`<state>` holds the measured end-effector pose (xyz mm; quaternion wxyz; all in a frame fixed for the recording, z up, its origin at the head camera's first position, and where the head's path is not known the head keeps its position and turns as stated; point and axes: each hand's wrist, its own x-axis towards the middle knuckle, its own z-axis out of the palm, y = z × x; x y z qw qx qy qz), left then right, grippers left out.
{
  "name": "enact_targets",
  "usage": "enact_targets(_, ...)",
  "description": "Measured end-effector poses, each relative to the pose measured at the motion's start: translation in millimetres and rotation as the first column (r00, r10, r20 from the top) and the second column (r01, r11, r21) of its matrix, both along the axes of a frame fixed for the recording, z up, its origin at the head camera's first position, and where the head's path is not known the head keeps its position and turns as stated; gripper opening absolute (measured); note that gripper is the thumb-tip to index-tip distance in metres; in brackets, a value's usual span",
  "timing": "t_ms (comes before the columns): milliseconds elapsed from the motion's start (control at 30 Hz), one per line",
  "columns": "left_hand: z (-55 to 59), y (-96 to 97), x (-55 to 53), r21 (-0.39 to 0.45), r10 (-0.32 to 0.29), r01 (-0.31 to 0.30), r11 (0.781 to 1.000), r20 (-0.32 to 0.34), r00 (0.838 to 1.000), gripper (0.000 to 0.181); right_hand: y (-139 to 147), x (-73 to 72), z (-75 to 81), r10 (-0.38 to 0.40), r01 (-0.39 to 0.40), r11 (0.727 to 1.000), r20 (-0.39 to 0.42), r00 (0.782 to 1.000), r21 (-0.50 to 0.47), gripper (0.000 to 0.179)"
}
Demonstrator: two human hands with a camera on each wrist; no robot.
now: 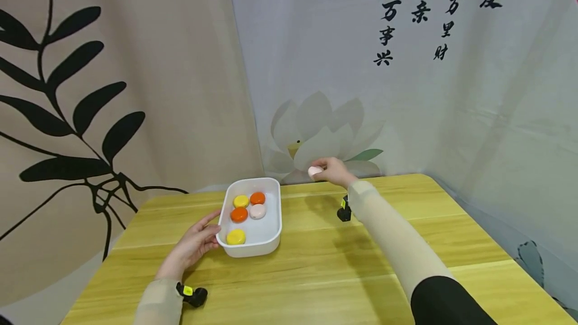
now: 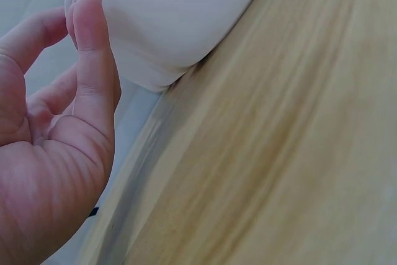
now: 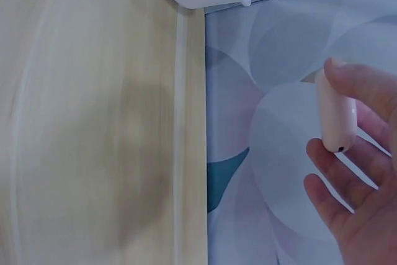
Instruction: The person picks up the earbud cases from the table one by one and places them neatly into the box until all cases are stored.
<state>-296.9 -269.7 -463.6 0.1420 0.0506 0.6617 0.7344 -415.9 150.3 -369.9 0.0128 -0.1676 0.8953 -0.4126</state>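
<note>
A white rectangular tray (image 1: 264,250) stands on the table. Inside it lie two yellow discs, one a yellow disc (image 1: 236,237) at the near left, two orange discs, one an orange disc (image 1: 257,198) at the back, and a pale pink disc (image 1: 258,211). My left hand (image 1: 197,242) holds the tray's left edge, with thumb and fingers at the rim in the left wrist view. Raised above the table's far edge, my right hand (image 1: 331,171) pinches another pale pink disc (image 3: 336,113) between thumb and fingers. A small dark hole shows in that disc's edge.
The wooden table (image 1: 316,285) ends at its far edge just behind the tray. A printed curtain (image 1: 316,54) with a flower and black writing hangs behind it. Each wrist wears a small black camera, like the left wrist camera (image 1: 195,296).
</note>
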Motion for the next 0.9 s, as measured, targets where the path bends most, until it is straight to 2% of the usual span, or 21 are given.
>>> enact_targets(400,-0.8,0.1,-2.0,0.009,-0.011,0.011,1.0,-0.013,1.0,0.067,-10.6,4.5,18.8,0.006,-0.006,1.0,-0.002,1.0,0.0,0.045)
enact_targets(900,-2.1,-0.3,-0.7,-0.006,0.008,-0.008,1.0,-0.005,1.0,0.066,-21.0,2.0,14.9,0.024,-0.024,1.0,-0.01,1.0,0.006,0.043)
